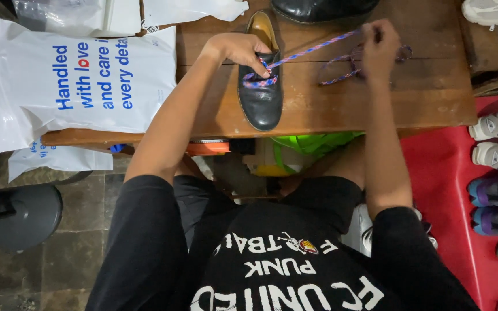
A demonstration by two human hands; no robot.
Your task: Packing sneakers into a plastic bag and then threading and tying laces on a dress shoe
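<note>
Black leather shoe (261, 86) is sitting near the front edge of the wooden tabletop (427, 98) while the left hand (242, 49) is pinching the blue-and-red lace (312, 53) at the eyelets and the right hand (380, 46) is gripping its far end, lacing halfway.

Shoe (260, 95): black leather, tan lining. Lace (312, 53): braided blue, red and pink. Bench (422, 98): brown wood. Bag (70, 80): white plastic, blue print. Mat (442, 178): red. Floor (76, 253): grey-brown tiles. Shirt (283, 259): black, white lettering.
</note>
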